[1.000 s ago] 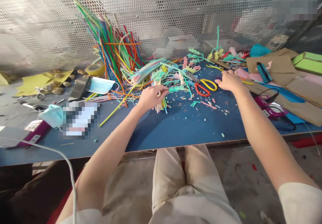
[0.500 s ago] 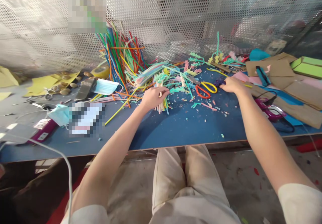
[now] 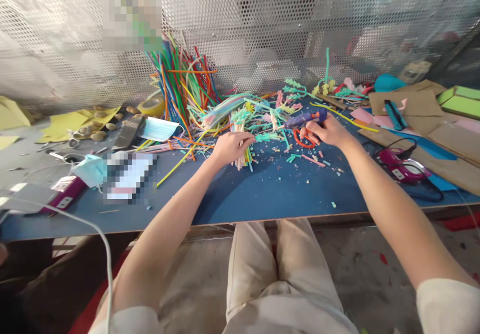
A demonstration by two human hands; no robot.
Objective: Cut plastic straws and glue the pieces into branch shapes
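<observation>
My right hand [image 3: 329, 131] is wrapped round a purple-blue hot glue gun [image 3: 303, 119], its tip pointing left. Fingers pinched, my left hand [image 3: 231, 147] holds one end of a teal pipe-cleaner piece [image 3: 267, 137] low over the table. Beneath the glue gun lie scissors, of which an orange-red handle loop [image 3: 302, 138] shows; the rest is mostly hidden. Just beside my left hand is a bundle of pale cut pipe cleaners [image 3: 247, 160]. Behind both hands lie teal, pink and yellow twisted pipe-cleaner sprigs [image 3: 294, 88].
Tall coloured pipe cleaners [image 3: 178, 81] lean on the perforated metal panel [image 3: 262, 19]. To the left are a face mask [image 3: 160, 129], yellow tape [image 3: 151, 105] and a blurred phone-like item [image 3: 129, 178]. At right sit a magenta power strip [image 3: 403, 165] and cardboard [image 3: 408, 105]. Scraps dot the blue table [image 3: 277, 199].
My right hand has lifted the glue gun from the table's right side and brought it left, over the scissors. My left hand has barely moved and keeps its pinch on the teal piece.
</observation>
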